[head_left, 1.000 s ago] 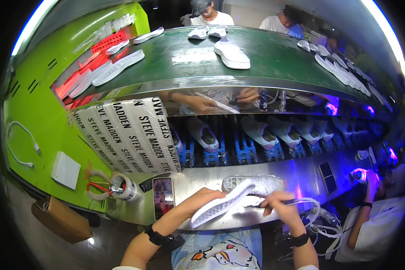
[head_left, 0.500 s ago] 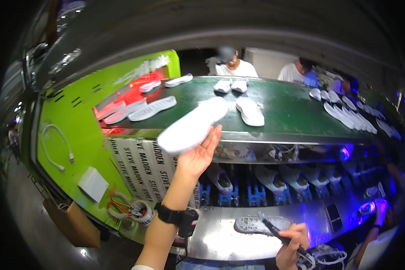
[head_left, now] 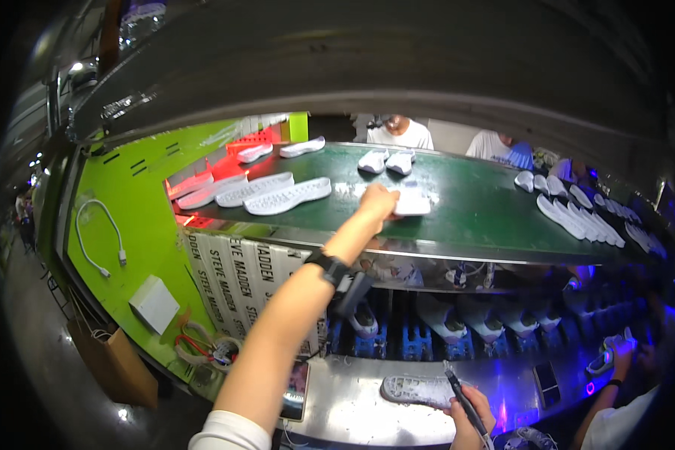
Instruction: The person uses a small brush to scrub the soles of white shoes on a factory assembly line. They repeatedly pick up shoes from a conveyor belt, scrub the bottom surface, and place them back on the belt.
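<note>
My left hand [head_left: 380, 201] stretches out over the green conveyor belt [head_left: 472, 217], its fingers closed on the near left side of a white shoe sole [head_left: 414, 204]. Part of that sole is hidden by the hand. In my right hand [head_left: 474, 418], low in the picture, is a black pen-shaped tool [head_left: 465, 397], its thin tip pointing up. Just left of this hand a clear-grey shoe sole [head_left: 418, 390] lies on the metal bench [head_left: 345, 405]. Another white sole [head_left: 289, 196] rests at the belt's left part, beside several similar ones.
Beyond my left hand stand two white shoes [head_left: 386, 160]. Several soles [head_left: 577, 217] line the belt's right part. Under the belt, shoes [head_left: 442, 319] sit on blue holders [head_left: 457, 349]. A co-worker's hand [head_left: 621, 352] is at the right under violet light. A green panel [head_left: 150, 232] bounds the left.
The sole on my left hand has gone down among the soles at the belt's left. That hand has moved farther out and right, onto another sole. The right hand shifted slightly left with its tool.
</note>
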`<action>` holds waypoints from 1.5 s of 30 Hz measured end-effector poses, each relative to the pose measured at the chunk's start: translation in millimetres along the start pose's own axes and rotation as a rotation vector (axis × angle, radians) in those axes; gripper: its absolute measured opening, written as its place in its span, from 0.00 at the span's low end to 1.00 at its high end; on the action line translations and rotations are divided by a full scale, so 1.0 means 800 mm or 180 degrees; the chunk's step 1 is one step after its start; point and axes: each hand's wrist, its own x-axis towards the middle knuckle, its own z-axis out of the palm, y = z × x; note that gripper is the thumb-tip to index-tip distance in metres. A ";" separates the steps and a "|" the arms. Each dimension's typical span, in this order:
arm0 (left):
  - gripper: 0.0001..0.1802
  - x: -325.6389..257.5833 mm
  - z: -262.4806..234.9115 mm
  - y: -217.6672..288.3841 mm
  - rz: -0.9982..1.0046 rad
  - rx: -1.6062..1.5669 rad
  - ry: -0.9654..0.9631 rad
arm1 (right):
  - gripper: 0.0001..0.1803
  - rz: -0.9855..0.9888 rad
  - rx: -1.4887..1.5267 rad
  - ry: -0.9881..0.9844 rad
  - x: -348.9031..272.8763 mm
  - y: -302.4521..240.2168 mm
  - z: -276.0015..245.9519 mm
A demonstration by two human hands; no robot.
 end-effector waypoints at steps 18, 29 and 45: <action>0.32 -0.467 -0.072 -0.328 -0.2504 -0.5020 -0.1821 | 0.14 -0.1419 -0.0983 -0.1055 -0.001 0.065 0.082; 0.32 -0.440 -0.074 -0.295 -0.2030 -0.4887 -0.1121 | 0.13 -0.0130 -0.0207 -0.2132 -0.022 0.042 0.095; 0.19 -0.357 -0.045 -0.265 -0.3381 -0.1428 -0.3393 | 0.12 -0.1341 -0.1012 -0.3231 0.042 0.008 0.046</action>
